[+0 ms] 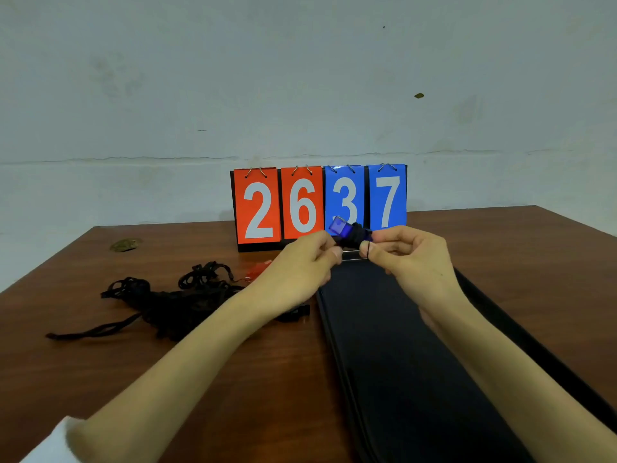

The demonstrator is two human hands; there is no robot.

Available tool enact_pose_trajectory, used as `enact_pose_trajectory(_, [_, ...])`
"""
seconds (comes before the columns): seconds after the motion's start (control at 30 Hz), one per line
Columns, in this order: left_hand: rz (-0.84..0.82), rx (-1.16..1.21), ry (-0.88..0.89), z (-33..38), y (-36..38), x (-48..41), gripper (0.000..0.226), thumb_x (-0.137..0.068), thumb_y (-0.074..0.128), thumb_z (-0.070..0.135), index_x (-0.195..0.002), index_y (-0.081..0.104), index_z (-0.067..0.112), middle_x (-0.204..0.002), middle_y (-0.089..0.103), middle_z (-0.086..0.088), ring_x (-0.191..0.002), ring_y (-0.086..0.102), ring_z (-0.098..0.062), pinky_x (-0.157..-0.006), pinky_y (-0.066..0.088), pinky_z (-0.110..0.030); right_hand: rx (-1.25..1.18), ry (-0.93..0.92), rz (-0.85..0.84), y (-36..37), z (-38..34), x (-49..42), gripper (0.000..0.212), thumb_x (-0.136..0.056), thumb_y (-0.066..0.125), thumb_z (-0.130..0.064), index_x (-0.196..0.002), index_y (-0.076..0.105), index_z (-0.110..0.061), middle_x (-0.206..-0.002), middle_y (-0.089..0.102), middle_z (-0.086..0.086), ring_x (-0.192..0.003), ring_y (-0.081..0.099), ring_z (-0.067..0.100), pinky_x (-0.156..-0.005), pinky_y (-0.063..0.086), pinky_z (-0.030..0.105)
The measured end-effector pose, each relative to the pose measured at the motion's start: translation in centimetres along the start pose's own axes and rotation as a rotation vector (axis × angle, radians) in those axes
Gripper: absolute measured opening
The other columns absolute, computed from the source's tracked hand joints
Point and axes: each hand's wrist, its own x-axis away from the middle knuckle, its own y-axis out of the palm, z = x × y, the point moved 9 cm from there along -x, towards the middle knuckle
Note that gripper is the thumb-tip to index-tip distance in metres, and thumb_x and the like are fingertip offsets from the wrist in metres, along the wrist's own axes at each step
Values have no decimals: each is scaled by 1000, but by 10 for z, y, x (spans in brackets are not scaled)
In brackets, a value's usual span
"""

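My left hand (302, 265) and my right hand (412, 259) meet above the far end of a long black case (400, 345). Between them they pinch a small blue translucent plastic piece (340, 226) wrapped in a black cord (354, 236). A thin loop of that cord runs over my right thumb tip. How the fingers lie underneath the piece is hidden.
A flip scoreboard (319, 205) reading 2 6 3 7 stands at the back of the brown wooden table (100, 379). A tangle of black cords (173, 302) lies left of my left forearm, with a small red piece (257, 270) beyond it. The wall is close behind.
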Motion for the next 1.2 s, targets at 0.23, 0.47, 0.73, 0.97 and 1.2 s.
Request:
enact_pose_trajectory(0.23, [-28,-522,159,26,-2,14,25,-95,47,38,-79,52,20,-70,52,7,-65,51,-8,-65,45,-26,401,-147,57,0,-6,4,16,-77,73,-17,-91,65,-18,-79,63,-10,-74,59,2,-66,46,12])
enact_pose_trajectory(0.47, [-43,-639,227,48,-19,21,31,-91,50,45,-74,54,19,-63,49,5,-57,43,-9,-54,35,-21,621,-358,-182,32,-19,16,16,-77,72,-19,-91,67,-21,-74,56,-21,-71,56,-6,-62,43,6])
enact_pose_trajectory(0.73, [-72,-292,144,38,-43,12,15,-79,69,35,-71,71,22,-64,64,4,-58,54,2,-56,43,-9,440,-375,-372,46,-28,29,26,-75,74,-15,-77,59,-37,-72,60,-20,-74,58,-3,-65,46,8])
enact_pose_trajectory(0.97, [-149,132,-42,18,-48,11,9,-77,69,20,-82,75,17,-82,74,-1,-76,67,-8,-70,55,-19,187,-248,-382,40,-25,22,20,-70,75,-15,-79,66,-31,-79,70,-6,-79,66,10,-73,57,25])
enact_pose_trajectory(1.2, [-172,203,-78,16,-55,14,11,-77,68,5,-82,72,13,-70,72,0,-59,64,-7,-54,50,-13,80,-184,-386,37,-25,18,19,-67,75,-13,-76,66,-28,-71,69,-17,-75,65,4,-70,55,18])
